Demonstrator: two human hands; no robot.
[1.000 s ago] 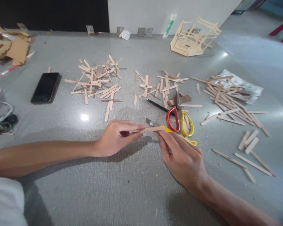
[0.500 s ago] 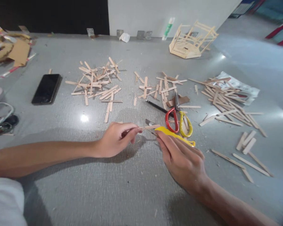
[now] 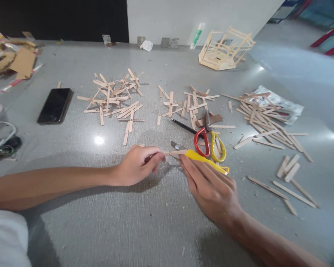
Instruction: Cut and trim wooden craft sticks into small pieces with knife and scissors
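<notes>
Between its thumb and fingers my left hand point(image 3: 140, 163) pinches a wooden craft stick point(image 3: 176, 152), which points to the right. My right hand point(image 3: 211, 187) is closed on a thin, pointed metal tool point(image 3: 176, 158); the rest of it is hidden by the fingers. Its tip is at the underside of the stick, close to the left fingertips. Just beyond the right hand lies a yellow utility knife point(image 3: 208, 162) with its blade out. Scissors point(image 3: 208, 128) with one red and one yellow handle lie behind that knife.
Loose craft sticks lie in a left pile point(image 3: 111, 96), a middle cluster point(image 3: 195, 102) and a right pile point(image 3: 267, 115). A black pen point(image 3: 183, 126) lies by the scissors. A phone point(image 3: 55, 105) is at left. A stick frame model point(image 3: 225, 52) and a glue tube point(image 3: 197, 35) stand at the back.
My right hand and the pointed tool have moved slightly left, bringing the tip nearer my left fingertips. My left hand still pinches the stick in nearly the same place.
</notes>
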